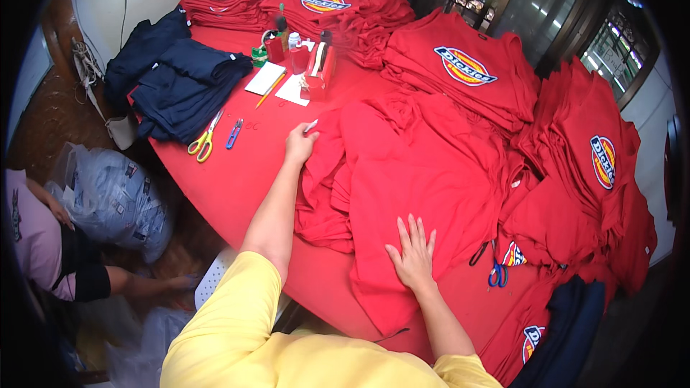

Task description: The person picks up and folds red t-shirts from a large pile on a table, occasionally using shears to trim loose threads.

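Yellow sleeves at bottom edge, both arms out over the red counter. Right hand open, palm flat, fingers spread on the red shirt laid out mid-counter. Left hand closed on that shirt's far left edge, pinching a small white tag. Yellow scissors and blue snips left of it. Blue-handled scissors right of my right hand. Folded red stacks behind.
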Demonstrator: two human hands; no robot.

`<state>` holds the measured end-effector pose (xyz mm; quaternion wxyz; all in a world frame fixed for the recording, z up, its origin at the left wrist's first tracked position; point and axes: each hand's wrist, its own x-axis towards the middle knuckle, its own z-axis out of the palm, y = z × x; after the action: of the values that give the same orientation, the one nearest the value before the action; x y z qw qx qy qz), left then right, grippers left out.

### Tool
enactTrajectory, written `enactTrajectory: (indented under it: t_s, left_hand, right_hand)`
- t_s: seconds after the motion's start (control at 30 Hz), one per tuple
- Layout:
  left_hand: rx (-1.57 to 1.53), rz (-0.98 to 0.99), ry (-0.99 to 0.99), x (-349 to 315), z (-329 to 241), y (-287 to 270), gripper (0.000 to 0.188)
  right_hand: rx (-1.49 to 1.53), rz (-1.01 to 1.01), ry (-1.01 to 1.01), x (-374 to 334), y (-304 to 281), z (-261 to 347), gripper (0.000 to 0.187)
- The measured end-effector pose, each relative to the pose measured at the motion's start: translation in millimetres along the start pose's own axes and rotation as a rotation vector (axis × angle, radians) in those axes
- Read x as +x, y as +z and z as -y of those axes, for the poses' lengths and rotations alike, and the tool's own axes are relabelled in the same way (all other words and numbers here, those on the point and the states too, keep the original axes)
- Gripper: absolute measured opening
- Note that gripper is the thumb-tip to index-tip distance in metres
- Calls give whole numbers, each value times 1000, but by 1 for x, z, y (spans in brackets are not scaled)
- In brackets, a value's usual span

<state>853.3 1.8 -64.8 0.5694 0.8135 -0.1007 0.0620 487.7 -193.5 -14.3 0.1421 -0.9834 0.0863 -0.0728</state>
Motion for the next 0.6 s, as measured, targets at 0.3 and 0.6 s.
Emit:
enactTrajectory:
  t_s: [0.3,0.6]
  left_hand:
    - [-545,-205,-264,-17,-13,-29,53]
    - [169,466,-11,-115,-70,-56,73]
  right_hand:
    - [63,-118,-46,-19,16,-22,69]
    - [-77,58,-128,-122,-7,-25,63]
